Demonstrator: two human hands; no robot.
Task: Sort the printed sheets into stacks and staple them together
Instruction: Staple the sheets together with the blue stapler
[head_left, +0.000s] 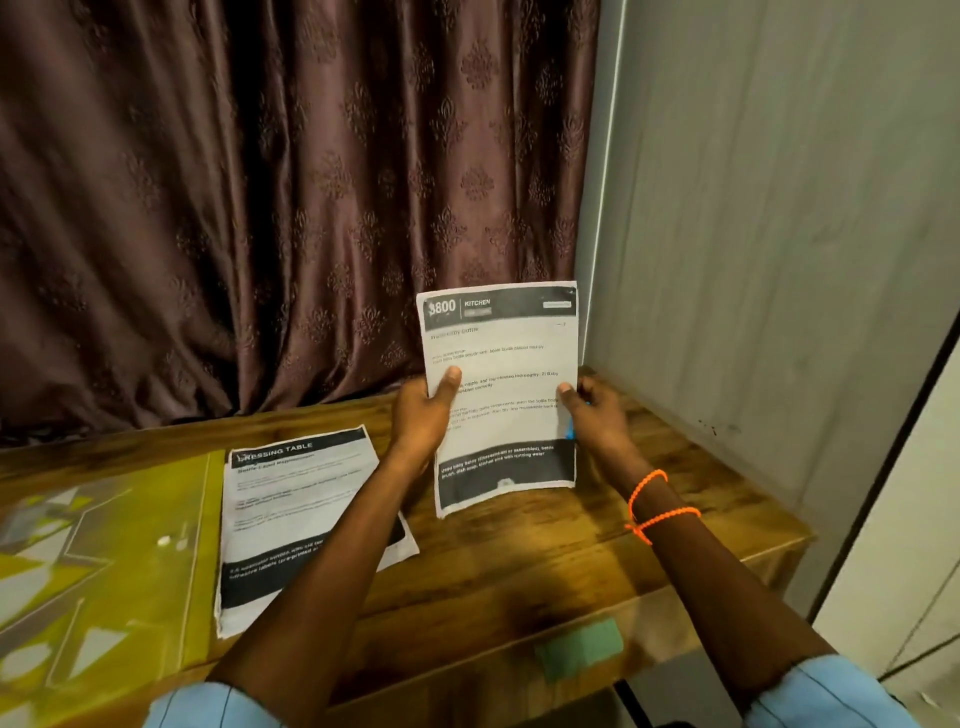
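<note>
A brown patterned curtain and a grey wall panel close in the far corner of the brown wooden table, where a yellow patterned mat lies left of a flat white printed stack headed "DRESSING TABLE". Both hands hold the white printed sheet headed "KITCHEN" upright, long axis vertical, heading uppermost, its bottom edge touching the wood: the left hand pinches the left edge, the right hand the right edge. Bare wood lies before it.

We read "3800" and "KITCHEN" in the dark header band of the upright sheet; its body lines and white footer print blur too much to make out. Left of that sheet, flat on the bench, the stack shows "DRESSING TABLE" across its header, its other lines unreadable.
</note>
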